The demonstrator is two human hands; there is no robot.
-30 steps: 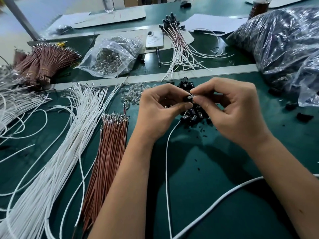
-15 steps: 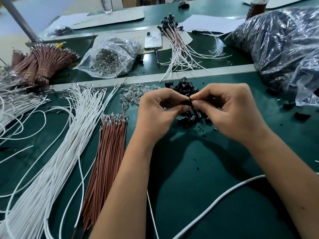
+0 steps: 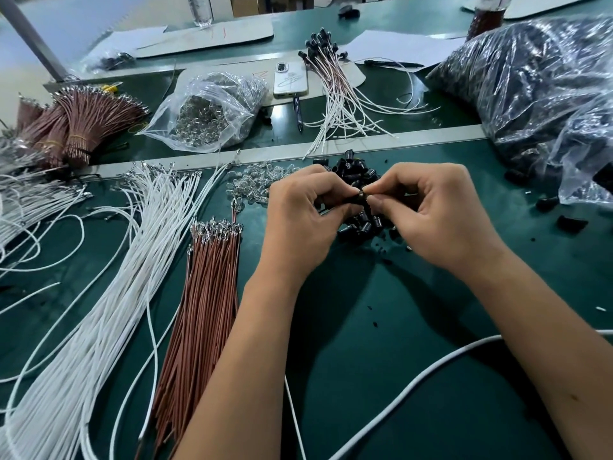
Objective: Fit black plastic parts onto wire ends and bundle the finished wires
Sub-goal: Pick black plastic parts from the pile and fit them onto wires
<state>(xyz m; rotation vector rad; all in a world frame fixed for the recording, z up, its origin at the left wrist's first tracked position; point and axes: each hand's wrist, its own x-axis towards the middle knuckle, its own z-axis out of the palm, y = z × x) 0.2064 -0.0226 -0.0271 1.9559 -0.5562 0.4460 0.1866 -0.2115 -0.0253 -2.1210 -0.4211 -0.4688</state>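
Observation:
My left hand (image 3: 298, 220) and my right hand (image 3: 438, 214) meet over a pile of black plastic parts (image 3: 360, 224) on the green table. Between their fingertips they pinch one small black plastic part (image 3: 360, 196). A thin white wire (image 3: 293, 413) runs down from under my left forearm toward the table's near edge. Left of my hands lie a long sheaf of white wires (image 3: 109, 293) and a bundle of brown wires (image 3: 202, 310) with metal terminals. Finished wires with black ends (image 3: 328, 84) lie fanned out behind the metal rail.
Clear small parts (image 3: 252, 184) lie beside the black pile. A clear bag of metal pieces (image 3: 209, 111), a phone (image 3: 291, 79), tied brown bundles (image 3: 76, 127) and a large plastic bag of black parts (image 3: 537, 94) sit behind. A thick white cable (image 3: 414, 383) crosses near right.
Both hands stayed together over the black pile, shifting slightly lower. The clear tip seen between the fingers earlier is now covered by the black part; the thin white wire moved left under my forearm.

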